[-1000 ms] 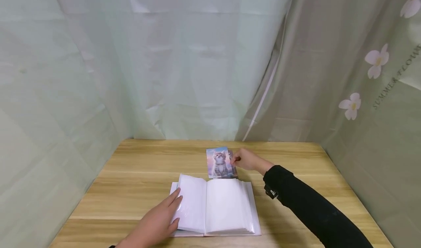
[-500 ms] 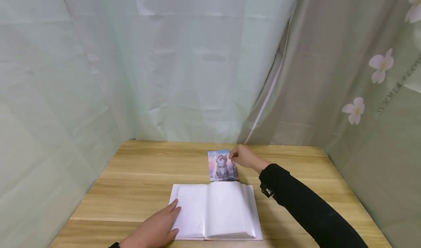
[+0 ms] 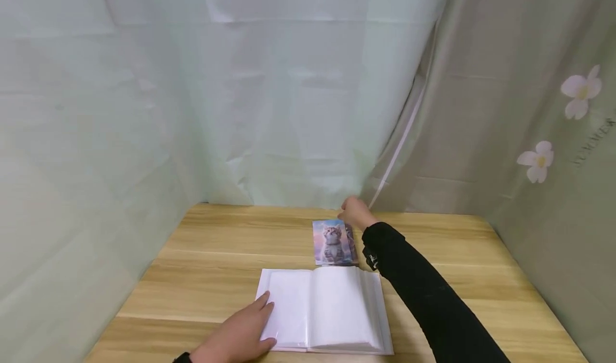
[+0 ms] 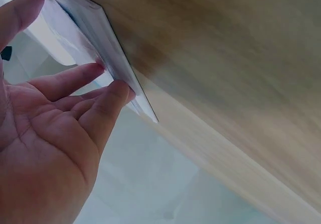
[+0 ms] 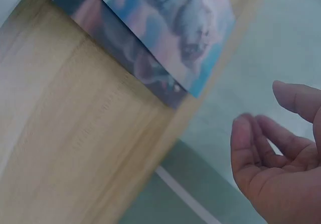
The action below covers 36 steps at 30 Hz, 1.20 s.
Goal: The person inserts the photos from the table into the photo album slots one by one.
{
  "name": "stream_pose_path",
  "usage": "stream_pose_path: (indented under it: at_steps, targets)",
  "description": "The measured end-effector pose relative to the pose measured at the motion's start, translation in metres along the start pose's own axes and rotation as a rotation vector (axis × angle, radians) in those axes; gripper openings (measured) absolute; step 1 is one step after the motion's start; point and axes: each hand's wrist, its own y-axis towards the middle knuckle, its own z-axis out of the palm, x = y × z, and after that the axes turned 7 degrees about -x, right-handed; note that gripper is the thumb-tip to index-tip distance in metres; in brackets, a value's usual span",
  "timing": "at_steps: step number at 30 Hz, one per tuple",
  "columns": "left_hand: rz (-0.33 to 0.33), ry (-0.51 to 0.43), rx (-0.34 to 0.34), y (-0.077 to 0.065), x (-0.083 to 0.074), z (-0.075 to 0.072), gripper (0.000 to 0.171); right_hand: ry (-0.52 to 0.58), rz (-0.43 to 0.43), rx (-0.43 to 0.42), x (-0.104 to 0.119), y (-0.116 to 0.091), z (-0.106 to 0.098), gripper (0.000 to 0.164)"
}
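An open photo album (image 3: 344, 304) with blank white pages lies at the near side of the table. My left hand (image 3: 243, 328) rests on its left edge, and in the left wrist view the fairly straight fingers (image 4: 70, 81) touch the album's border. Just beyond the album is a kitten picture card (image 3: 332, 242), overlapping a darker card (image 5: 120, 48) that shows along its side. My right hand (image 3: 357, 212) hovers by the far edge of the cards. Its fingers are loosely bent with nothing between them, apart from the cards in the right wrist view.
The wooden table (image 3: 207, 256) runs back to a pale curtain (image 3: 289, 112). More curtain with printed flowers (image 3: 536, 161) hangs along the right side. My right sleeve (image 3: 428, 293) crosses over the table to the right of the album.
My right hand has moved from the cards' right side up to their far edge. The album's left page, raised earlier, now lies flat under my left hand.
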Motion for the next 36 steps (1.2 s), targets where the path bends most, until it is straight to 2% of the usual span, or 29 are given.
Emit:
stream_pose_path:
  at_steps: [1, 3, 8, 10, 13, 17, 22, 26, 31, 36]
  targets:
    - [-0.005, 0.002, 0.003, 0.000, -0.001, 0.000, 0.073, -0.008, 0.013, -0.005, -0.002, 0.001, 0.003, 0.024]
    - [-0.015, 0.006, 0.004, -0.001, -0.002, 0.000, 0.073, -0.003, 0.037, -0.006, -0.005, 0.004, 0.008, 0.038]
    - [-0.032, -0.002, 0.023, 0.001, -0.004, 0.000, 0.074, 0.067, 0.092, 0.063, -0.014, 0.007, 0.024, 0.066]
    - [-0.022, -0.003, 0.023, 0.001, -0.004, 0.001, 0.074, 0.052, 0.083, 0.069, -0.018, 0.007, 0.031, 0.073]
    - [-0.014, -0.007, 0.019, 0.001, -0.006, 0.001, 0.074, -0.049, 0.017, 0.069, -0.022, 0.005, 0.038, 0.079]
    - [-0.011, 0.006, 0.008, 0.000, -0.009, 0.001, 0.073, -0.147, -0.051, 0.116, -0.023, 0.000, 0.040, 0.082]
    - [-0.007, 0.015, -0.014, 0.000, -0.012, 0.002, 0.073, -0.137, -0.076, 0.146, -0.022, -0.002, 0.040, 0.079]
    - [-0.014, 0.011, -0.014, -0.002, -0.014, 0.001, 0.073, -0.171, -0.121, 0.140, -0.020, -0.002, 0.041, 0.077]
    - [-0.027, -0.008, -0.005, -0.004, -0.016, 0.000, 0.073, -0.182, -0.106, 0.117, -0.023, -0.001, 0.045, 0.078]
    - [-0.034, -0.004, -0.018, -0.002, -0.018, -0.001, 0.073, -0.138, -0.090, 0.058, -0.027, 0.004, 0.047, 0.075]
